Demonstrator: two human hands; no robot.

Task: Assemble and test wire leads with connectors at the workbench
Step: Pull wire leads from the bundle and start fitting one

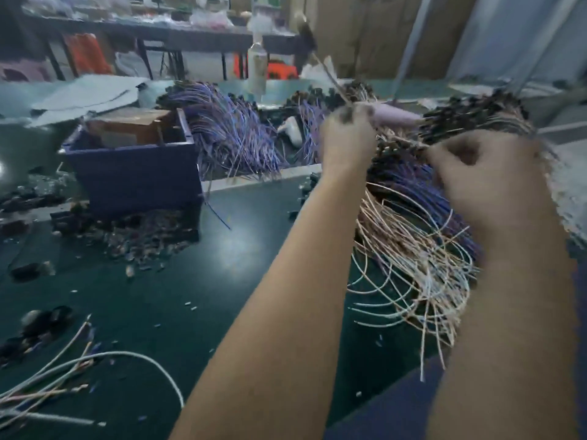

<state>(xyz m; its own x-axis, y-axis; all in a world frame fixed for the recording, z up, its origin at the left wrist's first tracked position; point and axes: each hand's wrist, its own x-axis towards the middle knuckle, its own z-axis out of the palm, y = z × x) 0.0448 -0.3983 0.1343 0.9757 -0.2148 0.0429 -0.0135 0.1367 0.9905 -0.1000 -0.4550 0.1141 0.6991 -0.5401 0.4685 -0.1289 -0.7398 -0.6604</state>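
My left grip (346, 138) is closed to a pinch, fingertips curled round the dark end of a tan wire lead (330, 78) that runs up and away from it. My right grip (476, 176) has its fingers curled too, but motion blur hides whether it has hold of anything, so I cannot tell. Both are raised well to the right of the blue bin (136, 179), over a big bundle of leads (413, 265) in tan, white and purple, whose loose ends fan toward me and whose black connectors (470, 119) crowd its far side. Just behind the bin lies a pile of purple leads (235, 138). Small dark parts (143, 236) are heaped against its near side, and nearer me, to its left, a few loose wires (63, 373) lie on the green tabletop (190, 296).
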